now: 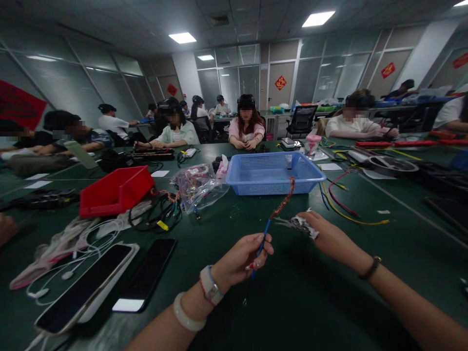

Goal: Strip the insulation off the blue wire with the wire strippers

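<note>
My left hand (244, 258) is closed round a blue insulated wire (268, 228) held at a slant. The upper part of the wire is stripped, and its bare twisted copper (284, 204) reaches up in front of the basket's near wall. In my right hand (326, 234) is a pair of scissors (288, 223), with white tissue-like wrapping (310, 228) about the handles. The blades point left, close to where blue insulation meets copper. Whether they touch the wire I cannot tell. My right fingertips are partly hidden by the wrapping.
A blue plastic basket (241, 187) stands ahead. To the left are a red bin (113, 192), a clear bag of wires (199, 187), two phones (149, 273) and white earphones (68, 275). Coloured cables (351, 214) lie at right. Several people sit around the tables.
</note>
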Demonstrator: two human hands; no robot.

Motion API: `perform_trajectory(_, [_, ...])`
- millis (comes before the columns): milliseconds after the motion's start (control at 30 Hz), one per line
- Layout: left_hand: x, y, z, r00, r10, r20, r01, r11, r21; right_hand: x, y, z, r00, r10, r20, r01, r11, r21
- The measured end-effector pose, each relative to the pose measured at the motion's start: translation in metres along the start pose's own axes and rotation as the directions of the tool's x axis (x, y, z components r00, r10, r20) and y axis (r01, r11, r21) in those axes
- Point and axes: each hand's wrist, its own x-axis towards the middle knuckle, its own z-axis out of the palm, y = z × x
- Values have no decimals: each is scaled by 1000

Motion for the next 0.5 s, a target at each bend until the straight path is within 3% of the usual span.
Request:
perform_trajectory(267, [-1, -4, -2, 990, -73, 118, 60, 992, 109, -10, -5, 1, 999, 32, -10, -31, 999, 38])
perform_trajectory(500, [-1, -2, -3, 989, -101, 111, 83, 984, 155, -12, -6, 6, 1000, 22, -13, -22, 999, 35])
